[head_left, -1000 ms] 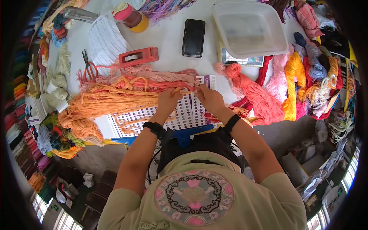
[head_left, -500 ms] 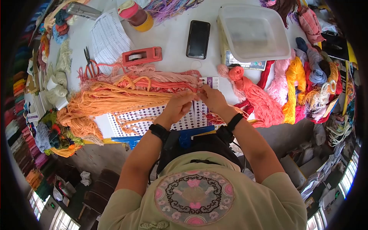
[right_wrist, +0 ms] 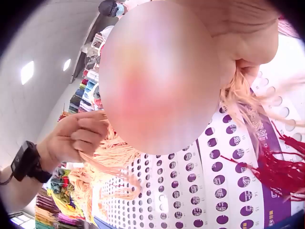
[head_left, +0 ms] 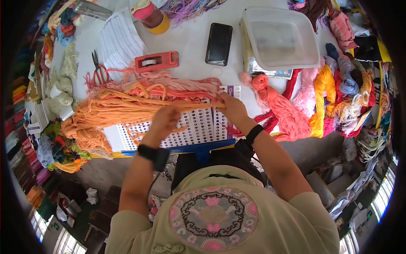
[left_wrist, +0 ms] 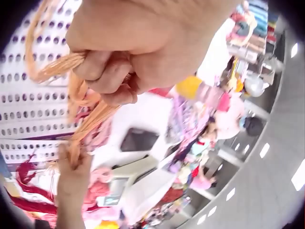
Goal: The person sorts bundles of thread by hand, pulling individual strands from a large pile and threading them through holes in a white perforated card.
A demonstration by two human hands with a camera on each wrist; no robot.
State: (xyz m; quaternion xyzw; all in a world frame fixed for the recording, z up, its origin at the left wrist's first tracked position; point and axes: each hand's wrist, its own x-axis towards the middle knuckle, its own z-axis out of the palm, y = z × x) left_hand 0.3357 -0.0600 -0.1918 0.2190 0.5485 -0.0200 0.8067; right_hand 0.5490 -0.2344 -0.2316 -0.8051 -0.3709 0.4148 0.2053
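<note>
Orange yarn [head_left: 122, 108] lies in a long bundle across a white card with rows of holes [head_left: 198, 127]. The left hand [head_left: 163, 122], blurred in the head view, curls its fingers round orange strands [left_wrist: 59, 67] in the left wrist view. At the bundle's right end the right hand [head_left: 234, 111] pinches the strands; in the right wrist view their frayed ends [right_wrist: 238, 93] stick out below the right hand [right_wrist: 248, 43]. A large blurred oval hides the middle of that view. Coral and pink yarn [head_left: 186, 86] lies just behind the orange.
Behind the yarn are scissors [head_left: 99, 70], a red tape dispenser [head_left: 156, 62], a phone [head_left: 218, 44], a jar [head_left: 150, 17] and a clear tub [head_left: 281, 38] on a scale [head_left: 270, 70]. Coral skeins [head_left: 281, 108] and yellow ones [head_left: 322, 101] lie to the right.
The left hand has moved left, away from the right hand, and orange strands now stretch between them. The right hand stays at nearly the same spot by the bundle's end.
</note>
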